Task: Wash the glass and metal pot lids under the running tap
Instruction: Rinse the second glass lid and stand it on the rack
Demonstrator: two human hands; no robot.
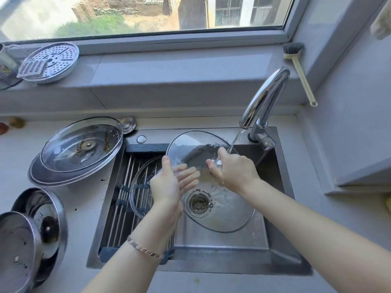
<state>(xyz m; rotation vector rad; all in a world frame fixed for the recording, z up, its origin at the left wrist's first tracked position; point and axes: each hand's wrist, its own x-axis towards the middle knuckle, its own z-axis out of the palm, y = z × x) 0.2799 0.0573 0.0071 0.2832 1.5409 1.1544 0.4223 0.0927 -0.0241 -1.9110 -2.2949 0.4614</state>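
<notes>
On my feed, at the far left, two metal lids (40, 218) lie overlapping on the counter, unwashed as far as I can judge. Behind them a soiled glass lid (82, 144) lies knob-down inside a darker lid (40, 176). Next comes the roll-up rack (122, 187) across the left part of the sink (281, 250), with a clear lid (138, 191) lying on it. The left hand (169, 185) is spread, its straight fingers (188, 176) showing through the glass and pressed flat to the far face while the thumb lies up along the near rim. The glass lid in hand (228, 212) is tilted over the basin, the drain visible through it. The right hand (234, 172) grips its knob (218, 163) with curled fingers, and the stream (234, 140) from the tap (266, 96) lands just beside that knob. I judge this to be the rinse-and-rub of one glass lid, with most of the pile waiting. The next move calls for turning the lid by its knob so water reaches the lower rim, keeping a firm hold since wet glass slips, then parking it on the rack. A brush (300, 70) leans in the window corner.
</notes>
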